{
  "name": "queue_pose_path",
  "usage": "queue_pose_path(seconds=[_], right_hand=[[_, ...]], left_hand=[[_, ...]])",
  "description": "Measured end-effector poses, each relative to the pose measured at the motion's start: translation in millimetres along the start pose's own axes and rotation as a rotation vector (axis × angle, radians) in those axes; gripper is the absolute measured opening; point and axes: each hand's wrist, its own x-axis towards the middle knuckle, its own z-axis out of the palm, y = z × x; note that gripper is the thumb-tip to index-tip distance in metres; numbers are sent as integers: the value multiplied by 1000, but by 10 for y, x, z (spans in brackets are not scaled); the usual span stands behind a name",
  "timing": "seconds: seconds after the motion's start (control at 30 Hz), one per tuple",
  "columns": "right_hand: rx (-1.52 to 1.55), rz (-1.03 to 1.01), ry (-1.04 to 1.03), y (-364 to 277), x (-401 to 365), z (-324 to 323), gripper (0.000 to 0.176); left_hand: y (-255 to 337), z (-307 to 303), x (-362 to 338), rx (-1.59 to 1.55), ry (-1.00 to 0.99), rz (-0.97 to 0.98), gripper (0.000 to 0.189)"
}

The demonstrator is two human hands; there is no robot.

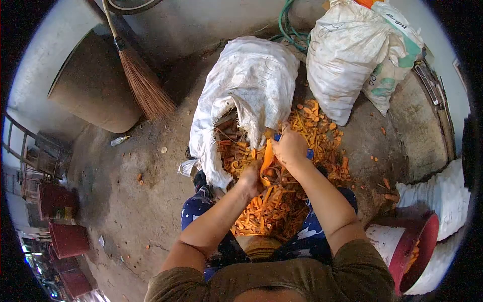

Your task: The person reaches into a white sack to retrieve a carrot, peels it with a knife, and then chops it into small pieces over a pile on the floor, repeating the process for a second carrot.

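Observation:
My left hand (251, 179) is closed around the lower end of a bright orange carrot (267, 157), between my knees. My right hand (292, 147) is closed at the carrot's upper end, gripping a blue-handled tool (277, 137); blue shows on both sides of the fist, and the working end is hidden. Under both hands lies a heap of orange carrot pieces (269, 214), sticks and slices mixed. A white woven sack (251, 65) lies just beyond, its mouth facing me, with long brownish-orange roots inside.
Full white sacks (347, 60) stand at the back right near a green hose (287, 22). A broom (143, 85) leans on a large bin (95, 80) at left. Red buckets (69, 240) line the left side; a tipped red bucket (420, 251) holds orange pieces at right.

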Motion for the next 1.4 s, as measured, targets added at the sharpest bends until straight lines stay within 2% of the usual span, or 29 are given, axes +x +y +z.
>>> queue_pose_path(seconds=[0.1,0.17,0.23,0.3,0.33,0.4,0.5,0.6,0.67,0.7,0.77,0.87,0.97,1.03,1.17,1.23,1.27,1.3,1.33,1.4], right_hand=[[-16,11,26,-2,3,37,51],[-35,36,14,32,37,82,50],[45,96,100,197,162,203,49],[18,335,112,410,338,43,44],[-76,389,166,617,465,53,45],[36,528,171,843,522,-75,48],[77,522,84,838,519,-94,49],[194,260,256,411,330,-4,47],[296,92,186,214,166,15,42],[296,92,187,123,94,-36,42],[190,-5,39,-11,-12,-149,43],[92,-38,65,-28,-34,-51,47],[29,-29,50,20,6,3,53],[7,-38,62,12,-2,-17,56],[-53,8,1,-27,-17,-79,58],[-77,19,-41,25,24,-3,58],[-24,42,15,127,100,129,57],[28,65,72,217,163,185,57],[-65,243,55,267,237,98,53],[-33,377,68,663,477,81,51]], left_hand=[[-106,-208,245,18,-113,3,30],[-142,-237,292,50,-85,31,30],[-139,-190,212,85,-58,57,30],[-120,-142,35,77,-92,-25,30],[-142,-178,49,79,-90,-28,30],[-157,-250,77,129,-155,-38,32],[-58,-251,78,38,-147,-90,33],[-56,-371,219,-100,-258,-35,34],[-36,-399,258,-92,-221,-61,34],[-61,-394,295,-131,-207,-36,34],[-75,-352,316,-171,-194,-7,34],[-82,-315,298,-86,-120,-3,44],[-75,-261,244,24,-97,14,45],[-21,-89,64,-30,-89,-10,32],[-71,-125,131,11,-110,-11,32],[-26,38,-57,66,51,41,32],[-56,-68,20,66,52,40,32],[-114,-263,165,50,-151,-2,31],[-147,-368,243,34,-354,-43,31],[-142,-332,165,39,-326,-79,31]])
